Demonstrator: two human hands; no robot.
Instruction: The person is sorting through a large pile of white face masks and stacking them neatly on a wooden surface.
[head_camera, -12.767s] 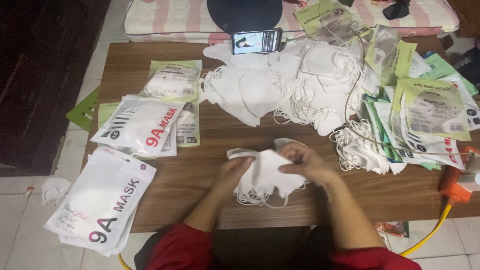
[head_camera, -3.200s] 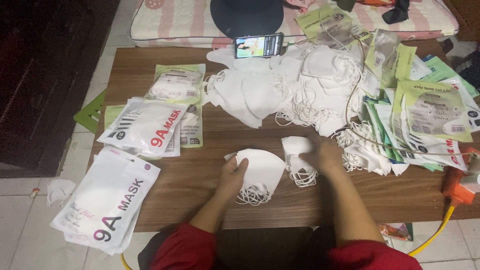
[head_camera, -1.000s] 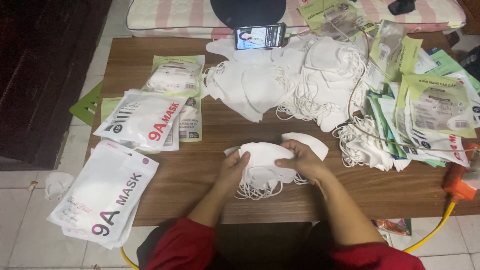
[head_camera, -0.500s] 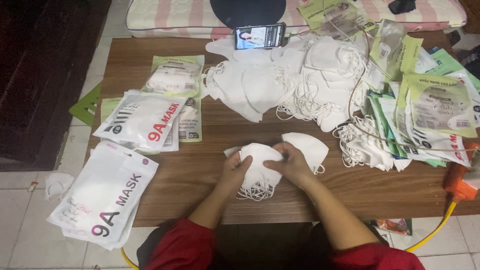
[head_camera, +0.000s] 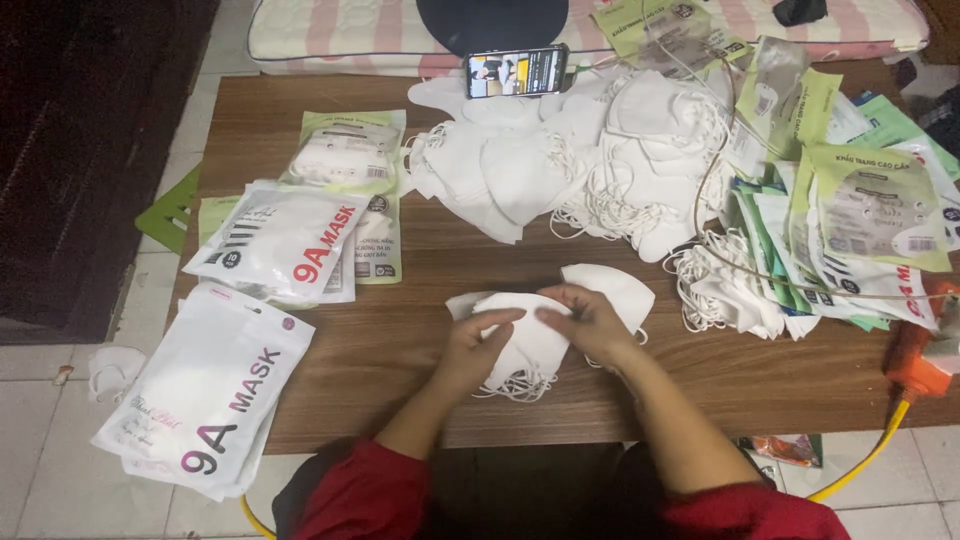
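As the left hand (head_camera: 478, 345) joined in, both hands gripped the small stack of folded white fabric masks (head_camera: 528, 340) near the brown wooden table's (head_camera: 420, 270) front edge; the right hand (head_camera: 590, 322) had shifted off the separate white mask (head_camera: 618, 290), probably squaring the stack.

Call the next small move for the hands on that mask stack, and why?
Probably pull the loose white mask onto the small stack of white masks. Both the left hand and right hand rest on that stack, squaring it, while the loose mask lies just beyond the right hand, touching it, apart from the big pile.
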